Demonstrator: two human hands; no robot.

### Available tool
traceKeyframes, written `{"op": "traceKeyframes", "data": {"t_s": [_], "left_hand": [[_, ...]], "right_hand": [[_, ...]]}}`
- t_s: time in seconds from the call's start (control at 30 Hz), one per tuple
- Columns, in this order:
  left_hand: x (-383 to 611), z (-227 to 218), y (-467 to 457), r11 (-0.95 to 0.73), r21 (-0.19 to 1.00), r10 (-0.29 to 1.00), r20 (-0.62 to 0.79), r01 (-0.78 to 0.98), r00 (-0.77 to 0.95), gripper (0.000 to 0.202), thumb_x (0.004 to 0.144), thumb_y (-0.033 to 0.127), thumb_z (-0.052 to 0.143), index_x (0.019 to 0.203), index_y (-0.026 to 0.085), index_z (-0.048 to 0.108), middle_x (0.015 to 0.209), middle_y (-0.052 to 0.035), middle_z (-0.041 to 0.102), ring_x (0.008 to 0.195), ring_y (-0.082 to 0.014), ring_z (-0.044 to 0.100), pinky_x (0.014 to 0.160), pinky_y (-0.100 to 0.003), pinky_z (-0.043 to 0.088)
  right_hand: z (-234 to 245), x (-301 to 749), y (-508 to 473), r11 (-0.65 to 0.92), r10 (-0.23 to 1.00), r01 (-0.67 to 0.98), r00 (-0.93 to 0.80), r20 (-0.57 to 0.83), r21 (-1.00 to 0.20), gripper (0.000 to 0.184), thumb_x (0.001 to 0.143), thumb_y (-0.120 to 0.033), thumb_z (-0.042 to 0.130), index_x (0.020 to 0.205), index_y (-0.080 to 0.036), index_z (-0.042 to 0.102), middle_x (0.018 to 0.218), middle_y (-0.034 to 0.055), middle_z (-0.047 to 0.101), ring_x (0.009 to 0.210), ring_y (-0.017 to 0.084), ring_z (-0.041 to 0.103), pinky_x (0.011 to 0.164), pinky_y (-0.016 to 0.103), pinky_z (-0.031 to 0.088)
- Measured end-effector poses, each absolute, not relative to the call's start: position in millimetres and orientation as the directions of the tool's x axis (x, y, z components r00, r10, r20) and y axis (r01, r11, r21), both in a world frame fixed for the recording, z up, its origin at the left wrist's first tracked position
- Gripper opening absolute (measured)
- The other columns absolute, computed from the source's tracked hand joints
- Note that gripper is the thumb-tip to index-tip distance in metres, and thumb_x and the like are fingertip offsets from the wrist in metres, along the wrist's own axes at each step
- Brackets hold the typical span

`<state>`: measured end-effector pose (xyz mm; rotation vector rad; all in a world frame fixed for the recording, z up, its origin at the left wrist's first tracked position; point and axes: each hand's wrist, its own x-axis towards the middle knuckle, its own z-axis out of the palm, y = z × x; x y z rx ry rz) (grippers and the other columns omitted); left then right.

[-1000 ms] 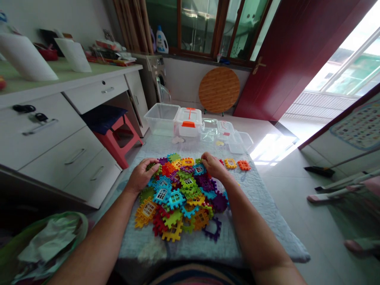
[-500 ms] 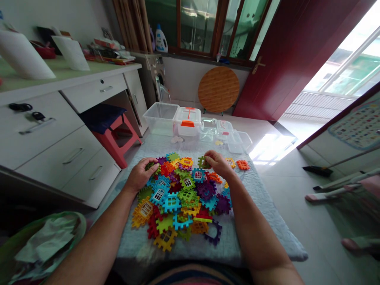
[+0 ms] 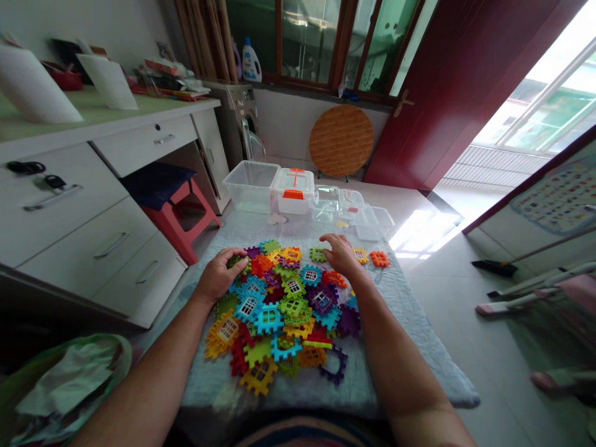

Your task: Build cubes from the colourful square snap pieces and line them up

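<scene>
Tiles (image 3: pixel 279 310) of coloured plastic lie heaped mid-tabletop (image 3: pixel 298 230). Right hand (image 3: pixel 342 253), grip apart, rests at the far edge just beside a green tile (image 3: pixel 318 254); left hand (image 3: pixel 218 274) curls on the heap's left, grip impossible to tell. Clear boxes (image 3: pixel 251 183) stand far behind, an orange tile (image 3: pixel 379 258) lies right

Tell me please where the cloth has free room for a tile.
Free: the cloth between the tile pile and the clear boxes, and its edge right of the right arm. Crowded: the middle, between the left hand and right hand.
</scene>
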<state>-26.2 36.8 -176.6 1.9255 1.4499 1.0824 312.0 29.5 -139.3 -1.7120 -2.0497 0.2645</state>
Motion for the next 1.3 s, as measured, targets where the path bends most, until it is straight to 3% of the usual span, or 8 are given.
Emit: {"op": "traceKeyframes", "data": {"t_s": [0.2,0.43,0.53,0.7,0.8,0.97,1.07,1.3], "left_hand": [[-26,-176,36,-0.306,0.772,0.949,0.292,0.557,0.117,0.034,0.08,0.049,0.058,0.096,0.02,0.067,0.107,-0.007,0.067,0.105,-0.0247,0.061,0.101,-0.038,0.043],[-26,-175,36,-0.298,0.776,0.952,0.28,0.556,0.12,0.035,0.081,0.049,0.057,0.098,0.02,0.066,0.109,-0.0076,0.067,0.107,-0.0247,0.06,0.102,-0.038,0.042],[-26,-176,36,-0.295,0.777,0.953,0.279,0.556,0.115,0.035,0.081,0.049,0.057,0.098,0.02,0.066,0.109,-0.0073,0.067,0.107,-0.0247,0.06,0.101,-0.038,0.043],[-25,-174,36,-0.299,0.775,0.952,0.283,0.557,0.116,0.035,0.08,0.049,0.058,0.097,0.02,0.066,0.108,-0.0076,0.067,0.106,-0.0251,0.061,0.101,-0.038,0.043],[-24,-173,35,-0.295,0.778,0.953,0.285,0.554,0.108,0.036,0.079,0.051,0.058,0.095,0.02,0.067,0.106,-0.0074,0.067,0.104,-0.0255,0.061,0.101,-0.039,0.043],[-25,-174,35,-0.3,0.783,0.952,0.286,0.545,0.113,0.035,0.08,0.049,0.058,0.096,0.019,0.066,0.106,-0.0078,0.067,0.104,-0.0248,0.06,0.101,-0.038,0.043],[-26,-175,36,-0.304,0.777,0.95,0.287,0.551,0.12,0.034,0.08,0.048,0.058,0.097,0.02,0.066,0.107,-0.0075,0.067,0.105,-0.0247,0.06,0.101,-0.038,0.043],[-26,-175,36,-0.307,0.772,0.95,0.288,0.556,0.124,0.033,0.081,0.048,0.058,0.097,0.02,0.066,0.109,-0.0073,0.067,0.106,-0.0249,0.06,0.102,-0.038,0.042]], "right_hand": [[-138,311,30,0.201,0.979,0.929,-0.2,0.036,-0.309,0.051,0.076,-0.024,0.068,0.126,-0.019,0.058,0.125,0.0106,0.065,0.117,0.031,0.049,0.098,0.043,0.037],[-142,305,33,0.234,0.971,0.905,-0.236,0.037,-0.354,0.062,0.073,-0.024,0.072,0.132,-0.019,0.052,0.122,0.0117,0.066,0.114,0.03,0.052,0.096,0.043,0.038],[-139,315,36,0.226,0.973,0.858,-0.225,0.057,-0.461,0.065,0.071,-0.021,0.073,0.132,-0.02,0.051,0.12,0.0116,0.065,0.111,0.028,0.055,0.095,0.043,0.041],[-121,346,46,0.228,0.961,0.714,-0.057,0.27,-0.662,0.052,0.08,-0.022,0.062,0.13,-0.018,0.051,0.113,0.0113,0.066,0.097,0.021,0.061,0.088,0.039,0.048],[-115,349,46,0.235,0.965,0.759,-0.106,0.241,-0.607,0.046,0.078,-0.019,0.063,0.124,-0.019,0.056,0.111,0.0101,0.067,0.099,0.022,0.06,0.09,0.04,0.047],[-124,322,41,0.244,0.963,0.895,-0.27,-0.017,-0.375,0.048,0.073,-0.019,0.069,0.12,-0.02,0.061,0.12,0.011,0.066,0.111,0.029,0.057,0.095,0.041,0.043],[-131,310,41,0.259,0.955,0.927,-0.287,-0.067,-0.273,0.048,0.073,-0.019,0.068,0.121,-0.019,0.061,0.123,0.0115,0.065,0.114,0.031,0.056,0.095,0.041,0.041],[-136,312,44,0.298,0.942,0.92,-0.327,-0.076,-0.255,0.053,0.072,-0.018,0.067,0.124,-0.018,0.058,0.125,0.0121,0.063,0.113,0.03,0.056,0.092,0.038,0.04]]}}
